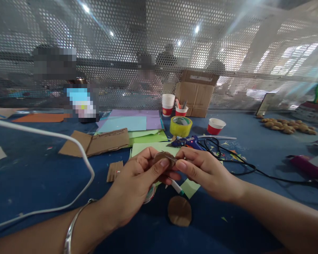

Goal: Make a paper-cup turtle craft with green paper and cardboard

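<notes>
Between my two hands is a small piece of brown cardboard (163, 155) with a rounded edge. My left hand (140, 176) is closed on it, thumb on top and fingers beneath. The thumb and fingertips of my right hand (205, 171) pinch its right edge. Below the hands, a round cardboard disc (179, 211) lies flat on the blue table (212, 233). A white marker (177, 187) with a green end and a light green paper piece (190, 188) lie just under my hands. Beyond them rests a blue glue gun (189, 141).
Behind are a yellow tape roll (180, 127), paper cups (168, 105), a red-and-white cup (216, 126) and a cardboard box (197, 93). Coloured paper (127, 123) and folded cardboard (107, 141) lie left. A white cable (81, 148) and a black cord (243, 160) cross the table.
</notes>
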Demonstrator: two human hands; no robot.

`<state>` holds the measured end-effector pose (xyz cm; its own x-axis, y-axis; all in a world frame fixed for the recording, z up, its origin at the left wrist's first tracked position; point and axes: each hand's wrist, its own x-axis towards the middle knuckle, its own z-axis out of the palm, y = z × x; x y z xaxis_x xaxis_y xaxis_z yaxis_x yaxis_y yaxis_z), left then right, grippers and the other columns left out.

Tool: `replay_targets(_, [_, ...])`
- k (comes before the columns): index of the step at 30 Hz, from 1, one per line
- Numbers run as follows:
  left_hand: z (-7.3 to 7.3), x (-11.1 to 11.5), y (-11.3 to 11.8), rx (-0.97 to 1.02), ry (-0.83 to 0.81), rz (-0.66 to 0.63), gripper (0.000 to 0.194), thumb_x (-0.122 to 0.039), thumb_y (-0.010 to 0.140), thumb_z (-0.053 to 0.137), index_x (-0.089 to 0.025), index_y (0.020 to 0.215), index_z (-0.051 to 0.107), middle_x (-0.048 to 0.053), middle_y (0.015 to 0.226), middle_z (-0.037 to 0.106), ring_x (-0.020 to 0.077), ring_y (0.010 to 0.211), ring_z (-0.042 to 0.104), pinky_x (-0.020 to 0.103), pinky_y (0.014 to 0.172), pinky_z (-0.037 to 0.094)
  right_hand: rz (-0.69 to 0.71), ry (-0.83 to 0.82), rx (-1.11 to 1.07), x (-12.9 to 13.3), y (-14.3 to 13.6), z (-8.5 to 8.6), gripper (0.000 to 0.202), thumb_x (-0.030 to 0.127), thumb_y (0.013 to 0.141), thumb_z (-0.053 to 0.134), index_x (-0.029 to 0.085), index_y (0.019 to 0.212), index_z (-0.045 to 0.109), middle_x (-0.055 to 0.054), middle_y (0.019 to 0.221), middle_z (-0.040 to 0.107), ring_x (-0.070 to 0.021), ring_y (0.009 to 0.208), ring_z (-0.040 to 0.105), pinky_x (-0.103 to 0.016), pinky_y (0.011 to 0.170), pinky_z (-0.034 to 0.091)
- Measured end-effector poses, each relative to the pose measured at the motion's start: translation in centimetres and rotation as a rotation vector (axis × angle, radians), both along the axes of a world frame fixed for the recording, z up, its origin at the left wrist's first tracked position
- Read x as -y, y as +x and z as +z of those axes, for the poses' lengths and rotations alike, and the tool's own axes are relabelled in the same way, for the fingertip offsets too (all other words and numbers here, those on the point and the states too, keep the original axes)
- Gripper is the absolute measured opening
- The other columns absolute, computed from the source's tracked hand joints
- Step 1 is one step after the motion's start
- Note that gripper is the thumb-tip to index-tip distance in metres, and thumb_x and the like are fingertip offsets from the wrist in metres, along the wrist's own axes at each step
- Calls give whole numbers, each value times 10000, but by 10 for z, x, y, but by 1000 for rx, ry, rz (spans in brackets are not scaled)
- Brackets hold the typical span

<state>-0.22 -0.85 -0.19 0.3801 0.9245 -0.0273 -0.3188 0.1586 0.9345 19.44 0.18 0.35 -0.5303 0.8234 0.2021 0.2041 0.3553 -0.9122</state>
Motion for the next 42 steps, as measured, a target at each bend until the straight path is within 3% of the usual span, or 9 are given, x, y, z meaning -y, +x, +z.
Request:
replay_targets(4, [2,0,1,15,-17,-18,152,-253,891,732,-171,809,633,22,774,733,127,728,695,208,662,536,0,8,18,1,0,2,386,515,1008,493,176,838,566,1,763,547,-109,690,479,-224,602,385])
replay_targets(9, [3,0,-1,-12,-14,-39,155,-267,898,725,-170,819,634,20,757,730,115,707,681,197,639,514,15,-28,13,1,3,-1,390,525,1005,498,176,846,567,38,678,460,-77,559,333,-214,495,284])
replay_targets(19, [8,-4,-6,-147,65,-32,184,-251,911,695,-171,790,582,28,736,728,100,630,593,212,606,461,4,-46,67,0,4,0,427,558,996,494,170,847,594,43,671,432,-79,564,339,-217,503,288])
replay_targets(28, [6,-1,-3,-54,-12,-18,150,-202,921,667,-165,798,589,26,787,726,92,663,633,185,608,469,-41,-8,49,1,1,-3,402,528,1006,492,178,850,614,52,621,406,-89,542,327,-233,511,286])
replay_targets(34, [5,-1,-2,-125,-22,-33,156,-222,923,665,-160,796,597,29,777,714,87,649,606,187,602,458,-33,37,95,-2,3,-2,369,477,1009,521,172,819,606,39,698,461,-85,608,379,-227,557,313])
replay_targets(42, [10,-3,-5,-154,-26,-75,183,-233,917,663,-164,773,574,31,737,730,78,612,596,181,593,454,-29,21,134,1,3,0,425,532,1015,464,175,807,562,33,705,452,-100,636,387,-242,570,312])
